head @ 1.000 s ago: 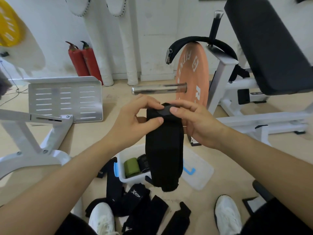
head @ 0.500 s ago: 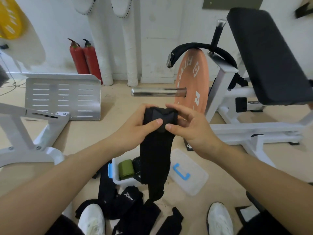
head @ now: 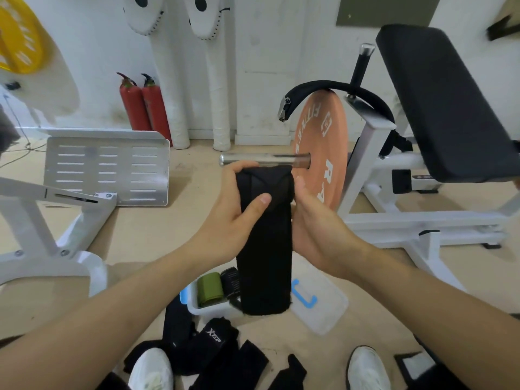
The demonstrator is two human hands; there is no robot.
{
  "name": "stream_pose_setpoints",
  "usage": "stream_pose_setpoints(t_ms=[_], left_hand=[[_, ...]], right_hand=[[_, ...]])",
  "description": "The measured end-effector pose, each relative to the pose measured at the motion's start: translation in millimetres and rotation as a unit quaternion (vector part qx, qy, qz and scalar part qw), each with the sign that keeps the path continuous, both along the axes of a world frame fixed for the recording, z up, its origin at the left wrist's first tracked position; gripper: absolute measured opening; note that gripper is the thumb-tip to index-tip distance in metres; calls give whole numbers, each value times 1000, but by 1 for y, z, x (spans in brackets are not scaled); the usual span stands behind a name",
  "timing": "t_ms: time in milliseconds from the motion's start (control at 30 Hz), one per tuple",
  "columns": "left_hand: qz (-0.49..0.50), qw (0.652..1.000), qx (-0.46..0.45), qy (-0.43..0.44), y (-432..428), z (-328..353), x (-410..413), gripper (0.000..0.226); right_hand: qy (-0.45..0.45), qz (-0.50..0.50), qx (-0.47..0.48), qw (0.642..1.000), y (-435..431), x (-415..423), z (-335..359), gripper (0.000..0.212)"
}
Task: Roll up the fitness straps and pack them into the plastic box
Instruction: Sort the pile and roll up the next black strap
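Rolling step, apparently just begun. The left hand [head: 233, 220] pinches the folded top of the black strap [head: 264, 249] and the right hand [head: 318, 229] grips its other edge (fingers hidden). The strap hangs above the plastic box [head: 213, 309] on the floor [head: 157, 235]. The next move likely calls for tight, even turns downward.

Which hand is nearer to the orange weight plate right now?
Right. The right hand holds the black strap on the side toward the orange weight plate; the left hand grips the opposite side, with the strap between it and the plate.
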State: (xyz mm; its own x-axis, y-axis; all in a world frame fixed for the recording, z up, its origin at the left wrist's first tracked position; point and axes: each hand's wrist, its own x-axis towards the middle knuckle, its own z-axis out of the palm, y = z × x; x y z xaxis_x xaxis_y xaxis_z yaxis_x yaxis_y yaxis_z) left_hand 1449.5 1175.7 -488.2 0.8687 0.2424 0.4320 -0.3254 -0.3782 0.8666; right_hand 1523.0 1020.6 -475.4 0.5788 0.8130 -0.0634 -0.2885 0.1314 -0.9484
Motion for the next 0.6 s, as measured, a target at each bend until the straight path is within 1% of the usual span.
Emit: stream_pose_setpoints(t_ms=[67,133,200,267,333,400,500,600], left_hand=[[-7,1000,-5,2,-1,-4,2,50],[-25,999,-22,10,-1,-4,2,50],[-41,998,-42,11,-1,-3,3,45],[-46,998,-36,1,0,-2,2,44],[-50,998,-25,-7,2,-1,2,44],[-50,999,2,-14,5,0,1,43],[-33,996,74,-34,10,-2,1,43],[-30,991,114,-58,12,-4,1,41]], right_hand=[[44,15,26,999,4,-6,3,57],[47,16,28,998,3,-4,3,57],[26,-9,0,1000,3,-1,5,53],[-4,-45,-39,998,1,5,5,47],[-31,-52,-64,996,-1,8,7,44],[-39,-57,-73,995,-3,9,9,40],[-54,-58,-81,994,-5,10,12,35],[-75,-44,-96,992,-8,14,10,45]])
